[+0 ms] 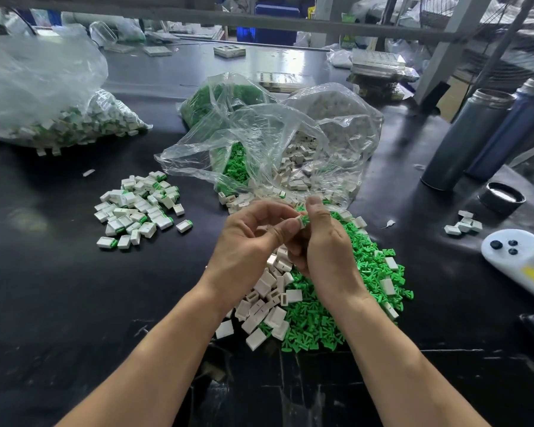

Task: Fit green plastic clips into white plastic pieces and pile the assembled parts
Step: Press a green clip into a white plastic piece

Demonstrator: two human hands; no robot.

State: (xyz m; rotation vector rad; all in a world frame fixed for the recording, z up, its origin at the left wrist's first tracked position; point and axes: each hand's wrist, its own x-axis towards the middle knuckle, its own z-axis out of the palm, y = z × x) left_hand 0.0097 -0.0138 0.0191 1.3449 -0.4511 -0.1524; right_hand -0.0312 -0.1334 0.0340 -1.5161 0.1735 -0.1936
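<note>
Two hands meet above the loose parts on the counter (74, 303): the left hand (247, 241) pinches a white piece (297, 222), the right hand (324, 245) grips a green clip (304, 220) at its mouth. Fitting is underway; next, likely, press it home, then drop it on the assembled pile (142, 208).

Factory assembly workshop: black work surface (59, 303), bulk plastic bags (37, 87) of parts far left, metal racking (290, 24) behind.

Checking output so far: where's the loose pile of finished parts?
Head view: loose pile of white-and-green assembled parts lies on the black table, left of both hands.
</note>
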